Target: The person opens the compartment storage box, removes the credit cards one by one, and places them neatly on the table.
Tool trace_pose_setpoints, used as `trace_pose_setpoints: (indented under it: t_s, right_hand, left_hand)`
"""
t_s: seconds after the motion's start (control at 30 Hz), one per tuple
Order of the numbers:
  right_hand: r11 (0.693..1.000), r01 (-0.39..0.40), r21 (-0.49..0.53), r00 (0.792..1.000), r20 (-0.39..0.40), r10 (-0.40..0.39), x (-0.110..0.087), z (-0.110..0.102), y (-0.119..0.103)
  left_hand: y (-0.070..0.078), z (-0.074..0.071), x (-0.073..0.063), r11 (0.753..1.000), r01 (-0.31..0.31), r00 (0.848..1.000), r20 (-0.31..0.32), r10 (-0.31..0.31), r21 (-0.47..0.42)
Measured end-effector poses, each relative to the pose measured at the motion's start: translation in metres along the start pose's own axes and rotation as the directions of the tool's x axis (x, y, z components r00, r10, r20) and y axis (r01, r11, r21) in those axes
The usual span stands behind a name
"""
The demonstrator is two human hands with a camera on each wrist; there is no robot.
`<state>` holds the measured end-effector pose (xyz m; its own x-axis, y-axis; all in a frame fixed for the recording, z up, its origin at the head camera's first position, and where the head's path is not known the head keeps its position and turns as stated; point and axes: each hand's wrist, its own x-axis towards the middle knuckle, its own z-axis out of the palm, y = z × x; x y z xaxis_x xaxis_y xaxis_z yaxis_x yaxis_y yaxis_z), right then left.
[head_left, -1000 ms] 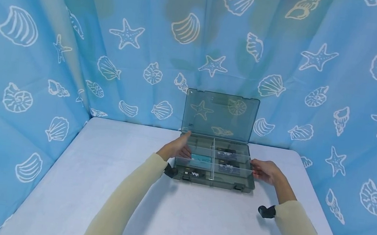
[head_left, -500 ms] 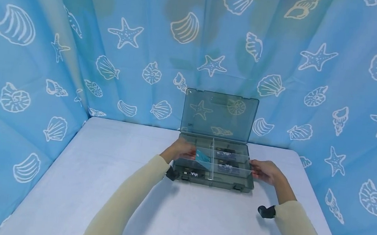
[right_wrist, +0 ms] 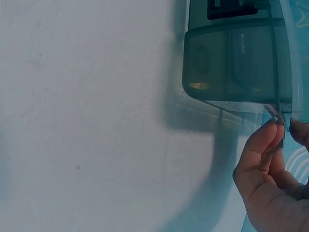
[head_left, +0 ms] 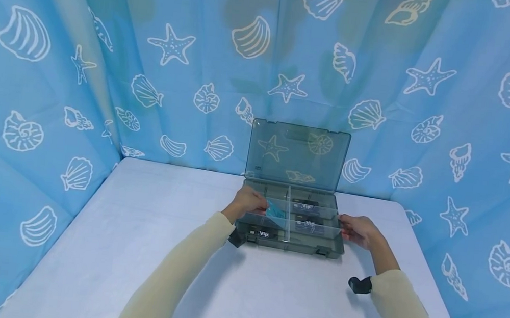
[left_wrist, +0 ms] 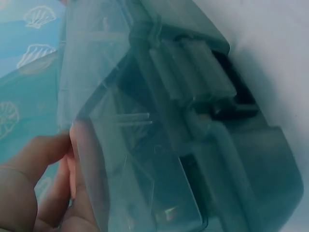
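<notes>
A grey see-through divided plastic box [head_left: 304, 247] sits on the table with its lid [head_left: 299, 155] raised. Over its left middle compartment, my left hand [head_left: 249, 200] pinches a teal card [head_left: 277, 215], which is tilted inside the box. Clear dividers partly cover the card, and in the left wrist view the fingers [left_wrist: 53, 169] are half hidden behind the plastic. At the box's right side, my right hand [head_left: 362, 231] grips the rim between thumb and fingers, as the right wrist view shows. Black "Vip" cards lie in the front left [head_left: 262, 233] and two right compartments.
The white-covered table [head_left: 269, 298] extends in front of the box and to its left. Blue curtains [head_left: 166, 120] with white shells and starfish stand close behind the table and along its sides. Black wrist cameras [head_left: 359, 285] stick out from the cream sleeves.
My left hand has closed on the teal card, which lay flat in its compartment, and tilted it up. The right hand has stayed at the box's right side.
</notes>
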<state>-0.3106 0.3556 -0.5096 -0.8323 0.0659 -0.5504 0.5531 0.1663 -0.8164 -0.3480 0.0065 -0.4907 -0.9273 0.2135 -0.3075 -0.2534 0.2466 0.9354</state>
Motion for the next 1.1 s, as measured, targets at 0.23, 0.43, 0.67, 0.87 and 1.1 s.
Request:
trace_pose_setpoints:
  t_s: [0.23, 0.43, 0.67, 0.87, 1.1]
  right_hand:
    - [1.000, -0.003, -0.007, 1.000, -0.030, 0.003, -0.001, -0.001, -0.002]
    - [1.000, -0.006, -0.016, 1.000, -0.016, 0.006, -0.004, -0.002, -0.002]
    - [1.000, 0.003, -0.023, 1.000, -0.017, -0.004, -0.004, 0.002, 0.000]
    - [0.999, 0.004, -0.037, 1.000, -0.026, -0.005, -0.003, 0.004, 0.000]
    - [0.999, 0.008, -0.035, 1.000, -0.024, -0.009, 0.000, 0.003, -0.001]
  left_hand:
    - [0.003, -0.012, 0.002, 0.998, -0.051, 0.996, -0.072, 0.049, -0.023]
    - [0.010, -0.042, 0.000, 0.989, -0.055, 0.997, -0.058, 0.047, -0.140]
    - [0.001, -0.087, 0.003, 0.980, -0.046, 0.996, -0.078, 0.032, -0.191]
    - [-0.023, -0.124, -0.003, 0.974, -0.041, 0.988, -0.156, 0.006, -0.222]
    - [-0.059, -0.144, -0.001, 0.981, 0.005, 0.974, -0.220, -0.048, -0.192]
